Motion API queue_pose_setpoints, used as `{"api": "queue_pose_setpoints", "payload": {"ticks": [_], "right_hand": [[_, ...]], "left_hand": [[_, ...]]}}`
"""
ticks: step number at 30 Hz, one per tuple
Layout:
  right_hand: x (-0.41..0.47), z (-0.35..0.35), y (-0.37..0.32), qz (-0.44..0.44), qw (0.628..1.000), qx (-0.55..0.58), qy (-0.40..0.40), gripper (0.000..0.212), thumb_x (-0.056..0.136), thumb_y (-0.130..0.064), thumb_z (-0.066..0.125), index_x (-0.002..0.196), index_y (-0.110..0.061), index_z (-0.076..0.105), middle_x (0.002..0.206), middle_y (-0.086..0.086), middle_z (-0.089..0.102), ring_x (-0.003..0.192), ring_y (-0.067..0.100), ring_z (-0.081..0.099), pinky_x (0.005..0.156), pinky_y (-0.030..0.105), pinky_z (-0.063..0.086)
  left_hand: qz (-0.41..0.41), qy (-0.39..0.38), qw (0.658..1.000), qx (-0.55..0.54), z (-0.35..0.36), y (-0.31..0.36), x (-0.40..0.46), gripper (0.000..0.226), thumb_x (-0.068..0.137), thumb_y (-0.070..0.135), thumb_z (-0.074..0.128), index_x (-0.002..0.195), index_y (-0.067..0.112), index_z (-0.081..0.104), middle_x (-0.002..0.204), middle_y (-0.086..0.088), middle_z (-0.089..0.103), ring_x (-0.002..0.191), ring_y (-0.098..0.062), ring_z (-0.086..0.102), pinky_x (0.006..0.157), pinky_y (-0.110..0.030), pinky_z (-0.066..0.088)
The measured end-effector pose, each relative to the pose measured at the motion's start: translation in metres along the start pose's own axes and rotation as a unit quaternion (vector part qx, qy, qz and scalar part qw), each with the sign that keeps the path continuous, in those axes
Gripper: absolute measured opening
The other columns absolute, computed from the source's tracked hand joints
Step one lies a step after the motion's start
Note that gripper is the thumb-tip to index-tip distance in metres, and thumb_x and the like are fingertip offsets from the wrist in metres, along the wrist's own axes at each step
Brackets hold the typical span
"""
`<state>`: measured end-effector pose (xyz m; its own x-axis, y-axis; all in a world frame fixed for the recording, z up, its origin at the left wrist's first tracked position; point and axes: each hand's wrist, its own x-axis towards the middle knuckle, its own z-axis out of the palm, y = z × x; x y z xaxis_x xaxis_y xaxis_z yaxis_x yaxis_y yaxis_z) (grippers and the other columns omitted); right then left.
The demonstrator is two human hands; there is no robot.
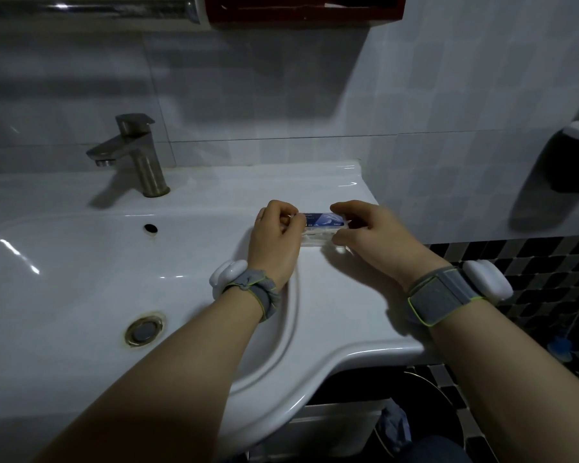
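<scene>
The left grip (276, 233) pinches one end of a small clear-plastic packet with a blue printed label (322, 221), fingers curled tight. The right grip (370, 233) clasps the other end between thumb and bent fingers. The packet sits low over the white glazed ceramic desk (331, 295), right of the moulded oval basin (64, 279) and near the back wall. I cannot tell whether it rests on the surface.

Each wrist wears a grey fabric band with a white plastic pod (229, 275). The basin has a brass-ringed drain (144, 330) and a dark overflow hole (150, 228). A brushed-metal block-shaped tap (137, 155) stands behind it. Pale grey tiles (248, 95) cover the walls, with black-and-white mosaic (522, 262) lower on the right.

The room is dim and the label print is unreadable. The packet's ends are hidden by fingers. A dark red cabinet (301, 11) and a dark wall-mounted fitting (575, 155) are cut off by the frame.
</scene>
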<state>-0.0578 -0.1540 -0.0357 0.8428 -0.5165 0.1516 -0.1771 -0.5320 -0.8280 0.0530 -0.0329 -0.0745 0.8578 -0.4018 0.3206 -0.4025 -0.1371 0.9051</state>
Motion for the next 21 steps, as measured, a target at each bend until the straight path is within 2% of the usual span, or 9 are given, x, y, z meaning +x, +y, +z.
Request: {"api": "queue_pose_setpoints", "payload": {"ticks": [5, 9, 14, 18, 21], "right_hand": [[0.002, 0.000, 0.000, 0.018, 0.999, 0.028, -0.007, 0.050, 0.080, -0.007, 0.065, 0.126, -0.025, 0.061, 0.108, -0.003, 0.066, 0.094, 0.015, 0.061, 0.086, 0.022, 0.046], [0.003, -0.001, 0.000, 0.023, 0.999, 0.044, -0.020, 0.049, 0.079, -0.005, 0.064, 0.123, -0.027, 0.062, 0.109, -0.003, 0.066, 0.098, 0.017, 0.060, 0.089, 0.024, 0.046], [0.002, -0.001, -0.001, 0.022, 0.999, 0.038, -0.033, 0.056, 0.078, -0.002, 0.066, 0.128, -0.025, 0.061, 0.112, 0.000, 0.066, 0.098, 0.018, 0.064, 0.074, 0.016, 0.048], [0.003, 0.000, 0.000, 0.024, 0.998, 0.047, -0.028, 0.059, 0.077, 0.000, 0.066, 0.130, -0.024, 0.060, 0.119, 0.000, 0.066, 0.104, 0.017, 0.063, 0.086, 0.019, 0.046], [0.003, 0.000, -0.001, 0.022, 0.998, 0.051, -0.028, 0.059, 0.078, 0.000, 0.065, 0.132, -0.022, 0.059, 0.121, 0.000, 0.065, 0.105, 0.015, 0.062, 0.086, 0.018, 0.044]], "left_hand": [[0.018, 0.004, 1.000, 0.010, 0.000, 0.000, 0.000, 0.010, 0.093, 0.021, 0.055, 0.101, 0.019, 0.060, 0.109, -0.003, 0.058, 0.078, -0.005, 0.054, 0.070, -0.016, 0.041], [0.038, -0.016, 0.999, 0.018, -0.001, 0.002, 0.000, 0.017, 0.095, 0.019, 0.053, 0.108, 0.021, 0.065, 0.112, 0.000, 0.058, 0.088, -0.007, 0.056, 0.074, -0.007, 0.040], [0.033, -0.048, 0.998, 0.004, -0.005, 0.003, -0.001, 0.021, 0.097, 0.019, 0.053, 0.111, 0.022, 0.068, 0.112, 0.004, 0.060, 0.098, -0.010, 0.058, 0.085, -0.018, 0.045], [0.023, -0.074, 0.997, -0.010, -0.009, 0.004, 0.001, 0.022, 0.096, 0.019, 0.056, 0.113, 0.020, 0.069, 0.107, 0.005, 0.066, 0.091, -0.008, 0.061, 0.084, -0.021, 0.048], [0.028, -0.097, 0.995, -0.011, -0.013, 0.004, 0.005, 0.022, 0.095, 0.019, 0.058, 0.114, 0.020, 0.070, 0.102, 0.008, 0.067, 0.085, -0.004, 0.059, 0.081, -0.019, 0.046]]}}
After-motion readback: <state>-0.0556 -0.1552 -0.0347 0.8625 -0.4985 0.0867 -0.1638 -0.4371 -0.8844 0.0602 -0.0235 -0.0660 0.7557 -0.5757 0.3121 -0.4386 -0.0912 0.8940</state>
